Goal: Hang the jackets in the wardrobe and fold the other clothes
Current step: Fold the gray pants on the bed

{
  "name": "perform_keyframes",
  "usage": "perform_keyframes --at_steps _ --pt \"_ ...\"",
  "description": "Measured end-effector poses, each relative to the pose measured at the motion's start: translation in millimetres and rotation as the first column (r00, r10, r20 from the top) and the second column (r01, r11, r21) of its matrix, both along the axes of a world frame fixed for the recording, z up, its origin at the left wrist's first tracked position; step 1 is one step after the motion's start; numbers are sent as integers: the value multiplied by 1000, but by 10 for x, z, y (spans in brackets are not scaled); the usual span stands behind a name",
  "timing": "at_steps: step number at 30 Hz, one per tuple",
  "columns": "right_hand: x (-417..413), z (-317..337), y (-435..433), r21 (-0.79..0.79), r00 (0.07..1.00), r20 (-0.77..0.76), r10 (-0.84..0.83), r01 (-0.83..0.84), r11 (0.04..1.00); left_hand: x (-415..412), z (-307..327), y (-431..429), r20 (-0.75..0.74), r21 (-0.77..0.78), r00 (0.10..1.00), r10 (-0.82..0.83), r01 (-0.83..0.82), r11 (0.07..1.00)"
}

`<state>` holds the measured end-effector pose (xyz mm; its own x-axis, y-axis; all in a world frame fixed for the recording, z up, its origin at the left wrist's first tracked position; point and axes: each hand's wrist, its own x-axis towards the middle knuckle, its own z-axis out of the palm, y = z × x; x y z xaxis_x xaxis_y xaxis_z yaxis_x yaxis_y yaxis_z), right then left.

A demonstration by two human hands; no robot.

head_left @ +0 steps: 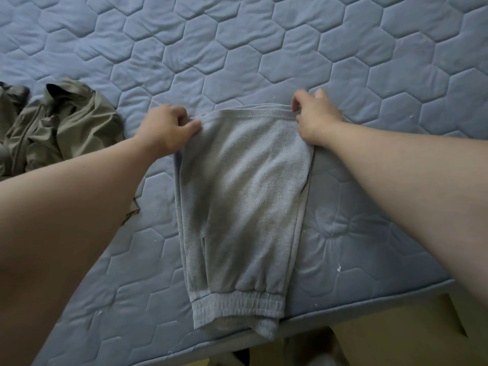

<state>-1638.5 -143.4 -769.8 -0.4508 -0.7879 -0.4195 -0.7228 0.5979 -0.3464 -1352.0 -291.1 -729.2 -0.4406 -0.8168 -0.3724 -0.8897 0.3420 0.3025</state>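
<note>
left hand [166, 128] pinches grey sweatpants [237, 202] far-left corner | right hand [314, 114] pinches far-right

Light soft and diffuse, rather dim, with a cool blue-grey cast; source direction cannot be told. No glare, no hard highlights. 1 broad faint shadow lies across the middle and lower left of the grey trousers [237, 196]. Centre reasonably sharp; left forearm [66, 233] and right forearm [422, 194] look soft toward the lower corners. Wide-angle distortion: mattress [290, 48] edge runs bowed, hexagon quilting stretches toward the frame edges. Floor [383, 339] strip at bottom dull, detail muddy.
</note>
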Motion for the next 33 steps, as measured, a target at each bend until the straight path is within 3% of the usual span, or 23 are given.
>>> perform_keyframes --at_steps 2,4,8,10,14,17,22,26,33 --pt "1 -7 1 17 1000 10 -9 8 1000 -2 25 -18 49 18 999 11 -12 1000" --pt "-2 3 -8 20 1000 17 -12 12 1000 -13 57 -66 50 102 989 140 -145 984" --pt "-21 8 -26 40 1000 18 -17 17 999 -31 107 -152 26 365 925 380 -362 858" --pt "-37 -7 -35 61 1000 -5 -19 19 998 -45 109 -190 42 353 941 336 -328 876" --pt "-52 -16 -60 112 998 -56 -29 35 993 26 127 -306 172 19 977 130 -135 991" --pt "-75 -14 -80 127 997 -66 -28 37 991 59 52 -322 245 -65 964 104 -90 994" --pt "-60 11 -61 126 997 -75 -35 44 991 60 -93 -286 306 -42 945 114 -106 993" --pt "-16 59 -71 46 998 42 -43 41 998 41 -95 -280 208 73 969 131 -149 986" --pt "34 180 -226 127 988 153 5 -25 992 -154 -14 -292 258 287 960 -109 31 957"
